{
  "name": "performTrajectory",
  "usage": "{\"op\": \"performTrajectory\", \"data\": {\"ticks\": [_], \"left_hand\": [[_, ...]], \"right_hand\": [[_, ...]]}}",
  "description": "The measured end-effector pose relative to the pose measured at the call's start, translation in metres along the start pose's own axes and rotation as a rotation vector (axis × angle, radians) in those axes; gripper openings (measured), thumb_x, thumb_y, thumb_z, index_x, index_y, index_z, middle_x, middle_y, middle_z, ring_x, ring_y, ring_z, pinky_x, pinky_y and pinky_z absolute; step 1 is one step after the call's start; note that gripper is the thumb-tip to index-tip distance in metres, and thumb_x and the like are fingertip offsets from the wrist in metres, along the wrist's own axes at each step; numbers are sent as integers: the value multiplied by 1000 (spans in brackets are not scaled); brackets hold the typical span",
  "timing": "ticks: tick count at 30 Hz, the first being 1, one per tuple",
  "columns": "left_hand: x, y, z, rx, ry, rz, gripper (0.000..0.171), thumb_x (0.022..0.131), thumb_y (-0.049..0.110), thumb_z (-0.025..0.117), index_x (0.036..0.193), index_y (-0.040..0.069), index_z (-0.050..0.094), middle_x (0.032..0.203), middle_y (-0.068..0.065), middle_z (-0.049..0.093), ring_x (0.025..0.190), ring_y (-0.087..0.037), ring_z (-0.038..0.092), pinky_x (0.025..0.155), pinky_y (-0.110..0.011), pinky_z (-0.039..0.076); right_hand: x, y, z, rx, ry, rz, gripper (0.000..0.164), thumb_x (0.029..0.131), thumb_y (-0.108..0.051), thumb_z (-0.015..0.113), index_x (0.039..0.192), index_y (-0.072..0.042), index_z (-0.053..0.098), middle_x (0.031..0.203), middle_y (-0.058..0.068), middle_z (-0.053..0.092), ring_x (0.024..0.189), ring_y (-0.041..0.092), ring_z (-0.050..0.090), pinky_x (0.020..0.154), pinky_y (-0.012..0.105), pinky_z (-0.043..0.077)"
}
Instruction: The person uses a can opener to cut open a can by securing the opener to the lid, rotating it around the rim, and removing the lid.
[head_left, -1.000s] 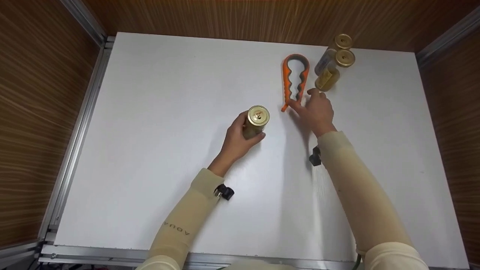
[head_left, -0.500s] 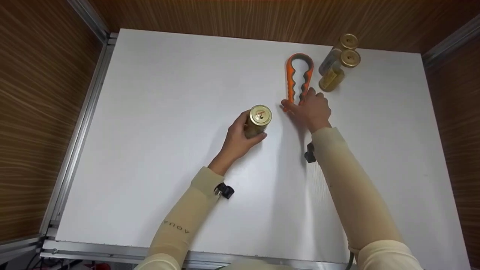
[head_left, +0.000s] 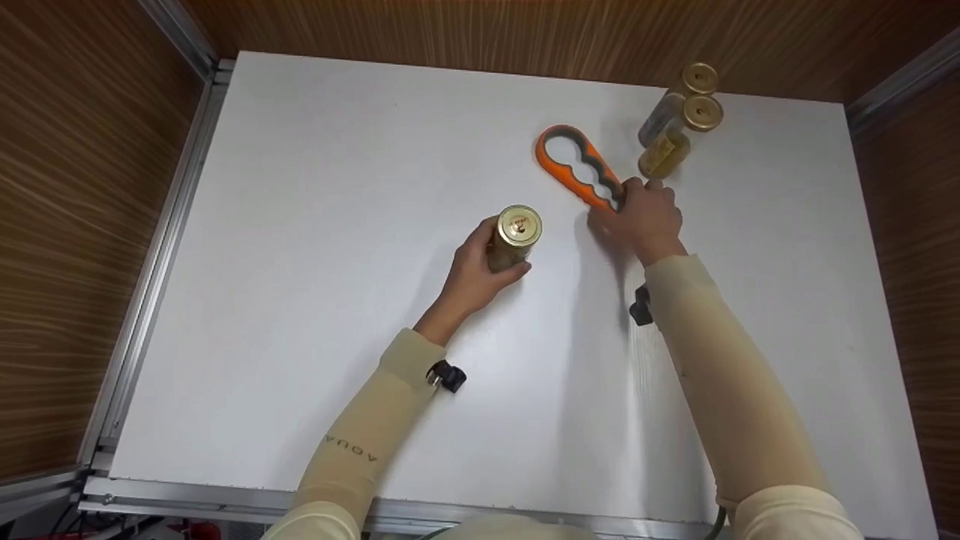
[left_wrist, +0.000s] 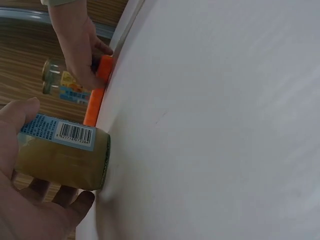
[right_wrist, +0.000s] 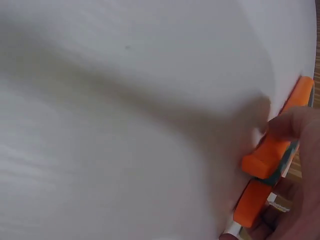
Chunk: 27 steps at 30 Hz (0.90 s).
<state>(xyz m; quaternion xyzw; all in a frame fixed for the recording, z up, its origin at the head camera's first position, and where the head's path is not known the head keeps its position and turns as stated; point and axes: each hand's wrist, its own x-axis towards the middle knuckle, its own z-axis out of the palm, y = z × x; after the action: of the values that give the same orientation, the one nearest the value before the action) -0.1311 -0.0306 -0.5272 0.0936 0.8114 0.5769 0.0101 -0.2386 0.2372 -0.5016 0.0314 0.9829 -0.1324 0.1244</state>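
My left hand [head_left: 469, 279] grips a glass jar [head_left: 505, 259] with a gold lid, upright on the white table. Its pale brownish contents and a blue label with a barcode show in the left wrist view, fingers and thumb around the sides. To the right, my right hand [head_left: 646, 216] holds the narrow end of an orange jar opener [head_left: 571, 183] with a wavy grey lining. The opener's round loop points to the far left, beyond the jar. In the right wrist view the thumb lies along the orange handle [right_wrist: 268, 157], close to the table.
Two more gold-lidded jars stand at the back right, a yellowish one [head_left: 664, 154] in front of another [head_left: 660, 118], just beyond my right hand. Wood-grain panels [head_left: 465, 37] enclose the white table [head_left: 315, 225], with metal rails along the left and front edges.
My right hand has closed on the jar opener's narrow end and turned it, so the loop has swung left and nearer. The left hand and its jar stay nearly in place.
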Motion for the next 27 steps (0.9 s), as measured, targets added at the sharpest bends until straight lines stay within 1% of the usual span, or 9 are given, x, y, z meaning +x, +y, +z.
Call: {"op": "performTrajectory", "data": {"ticks": [2,4,8,10,13,15,20,23,27], "left_hand": [[0,-1,0,-2,3,-10,73,82,30,77,142,15,40,136,3,49,126,-9,43,104,-33,36],[0,-1,0,-6,5,-19,74,82,29,77,144,15,38,138,2,47,128,-10,41,106,-33,34],[1,0,2,-15,7,-20,78,81,25,76,146,17,33,141,1,45,130,-11,40,107,-35,33],[3,0,3,-11,3,-17,85,80,25,78,148,20,27,143,2,43,131,-11,38,107,-35,32],[6,0,5,-6,-11,-19,95,77,26,79,149,26,17,145,3,39,131,-12,37,107,-38,32],[8,0,7,-2,-15,-32,96,77,26,79,149,27,16,146,2,38,132,-14,37,107,-39,32],[10,0,6,18,-3,-76,80,80,18,77,143,15,29,141,-4,45,131,-17,41,108,-37,32],[12,0,5,43,-16,-83,76,80,18,78,142,13,33,138,-5,47,130,-17,41,108,-35,32],[13,-1,4,46,-28,-77,77,80,17,78,142,13,33,138,-5,47,130,-17,41,108,-35,32]], "right_hand": [[0,1,2,8,8,-19,67,80,-64,60,114,-7,53,112,15,45,107,35,40,84,52,38],[-1,1,4,17,7,-37,69,78,-67,63,111,-7,54,108,14,46,104,33,42,82,48,39],[0,-1,4,45,-9,-56,57,82,-53,67,108,-4,53,102,13,47,95,31,44,80,44,38],[1,-2,2,44,-21,-56,53,82,-45,66,110,-3,51,101,13,49,92,31,47,81,44,40],[-1,-1,-2,24,-64,-35,54,78,-37,66,115,-3,45,102,14,52,91,32,50,82,46,42],[-2,-1,-4,7,-82,-23,60,76,-35,66,119,-2,41,104,17,53,93,34,50,82,49,43],[-8,3,-2,-21,-115,0,65,79,-33,61,130,-1,35,113,21,49,101,39,49,81,53,44],[-12,9,0,-23,-130,17,61,81,-33,55,130,-3,36,108,20,53,95,38,53,75,51,44],[-16,17,0,-20,-119,14,60,82,-39,53,130,-7,38,98,16,58,85,34,55,68,47,42]]}}
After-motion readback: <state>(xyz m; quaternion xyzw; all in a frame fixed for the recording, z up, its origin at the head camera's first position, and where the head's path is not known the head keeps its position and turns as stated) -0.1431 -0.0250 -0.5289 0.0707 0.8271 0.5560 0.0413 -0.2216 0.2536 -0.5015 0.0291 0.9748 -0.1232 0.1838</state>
